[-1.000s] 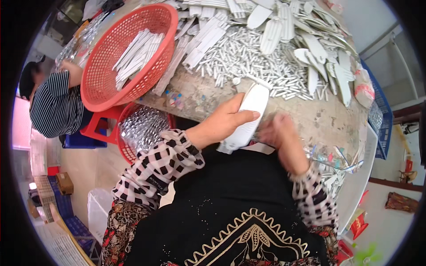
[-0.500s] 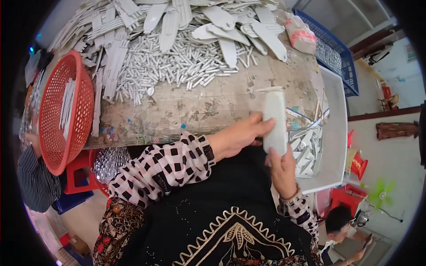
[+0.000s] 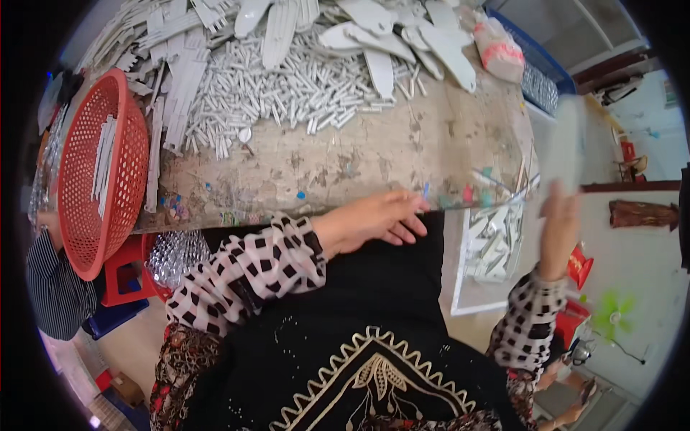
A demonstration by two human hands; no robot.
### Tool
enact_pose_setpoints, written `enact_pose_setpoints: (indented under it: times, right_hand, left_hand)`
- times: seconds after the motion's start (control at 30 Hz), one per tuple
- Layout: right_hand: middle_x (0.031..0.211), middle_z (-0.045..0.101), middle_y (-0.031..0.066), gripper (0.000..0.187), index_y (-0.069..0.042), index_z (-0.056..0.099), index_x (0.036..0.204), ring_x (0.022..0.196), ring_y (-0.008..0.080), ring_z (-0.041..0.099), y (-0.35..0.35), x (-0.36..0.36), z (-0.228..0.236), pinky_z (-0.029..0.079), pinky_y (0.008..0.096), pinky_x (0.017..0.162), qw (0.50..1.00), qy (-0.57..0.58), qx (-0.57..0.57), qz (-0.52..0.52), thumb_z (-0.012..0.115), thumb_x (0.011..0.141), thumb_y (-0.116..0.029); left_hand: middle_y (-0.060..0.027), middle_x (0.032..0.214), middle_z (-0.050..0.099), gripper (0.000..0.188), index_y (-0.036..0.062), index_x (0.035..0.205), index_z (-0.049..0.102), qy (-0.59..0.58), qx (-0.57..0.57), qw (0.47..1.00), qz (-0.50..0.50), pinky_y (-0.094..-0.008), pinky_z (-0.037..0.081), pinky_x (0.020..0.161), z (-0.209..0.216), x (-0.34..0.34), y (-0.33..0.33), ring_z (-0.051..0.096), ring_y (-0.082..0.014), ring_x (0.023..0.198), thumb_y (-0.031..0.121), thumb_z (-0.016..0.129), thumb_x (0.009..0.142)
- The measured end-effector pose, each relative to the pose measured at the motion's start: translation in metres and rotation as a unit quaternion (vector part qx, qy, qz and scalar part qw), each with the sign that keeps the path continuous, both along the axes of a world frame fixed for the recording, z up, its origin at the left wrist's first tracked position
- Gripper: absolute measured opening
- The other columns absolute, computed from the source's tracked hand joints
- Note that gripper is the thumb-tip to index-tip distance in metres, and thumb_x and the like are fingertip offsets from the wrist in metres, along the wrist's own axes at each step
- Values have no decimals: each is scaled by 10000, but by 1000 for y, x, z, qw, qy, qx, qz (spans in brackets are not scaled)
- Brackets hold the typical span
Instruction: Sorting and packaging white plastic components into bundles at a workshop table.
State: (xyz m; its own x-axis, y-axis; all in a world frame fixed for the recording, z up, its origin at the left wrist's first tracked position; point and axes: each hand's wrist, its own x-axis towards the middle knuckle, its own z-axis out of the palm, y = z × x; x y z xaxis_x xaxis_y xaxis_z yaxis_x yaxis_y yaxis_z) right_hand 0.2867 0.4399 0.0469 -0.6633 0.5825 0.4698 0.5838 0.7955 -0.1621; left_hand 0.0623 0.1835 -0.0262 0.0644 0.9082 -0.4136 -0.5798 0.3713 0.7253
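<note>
Over the front edge of the worktable (image 3: 323, 165), my left hand (image 3: 381, 219) holds nothing, its fingers stretched out and apart. Off to the right, my right hand (image 3: 560, 223) grips the lower end of a long white plastic piece (image 3: 566, 144) with a rounded top. Motion blurs both that hand and the piece, which stands upright beyond the table's right side. Beneath and left of the right hand is a white bin (image 3: 480, 302) holding several white plastic pieces (image 3: 496, 241).
Short white rods (image 3: 266, 93) lie heaped on the table, with flat white oblong pieces (image 3: 282, 39) behind. A red perforated basket (image 3: 133, 165) tilts at the left edge with thin white strips inside. A white bag (image 3: 499, 54) and a blue crate (image 3: 535, 54) stand back right. Another person's striped sleeve (image 3: 57, 287) shows left.
My right hand has swung right and up with the white plastic piece, away from my left hand. The left hand has let go of the piece and its fingers have opened.
</note>
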Motion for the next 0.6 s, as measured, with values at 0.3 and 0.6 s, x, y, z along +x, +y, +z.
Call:
enact_pose_setpoints:
  times: [0.3,0.6]
  right_hand:
    - [857,592,62,303,-21,564,1004,679,146,558,-40,12,65,459,278,563,937,307,-166,16,480,990,-312]
    - [802,684,146,235,0,579,971,645,145,618,22,12,-65,433,263,579,963,-228,-117,-85,511,985,-225]
  left_hand:
    - [-124,1130,603,475,78,1311,467,-16,22,1000,5,-315,478,894,5,-7,-9,592,-188,1009,447,396,1020]
    - [-117,1106,599,450,52,1298,466,1,31,1000,0,-302,493,858,14,-22,-35,594,-173,961,404,409,1023]
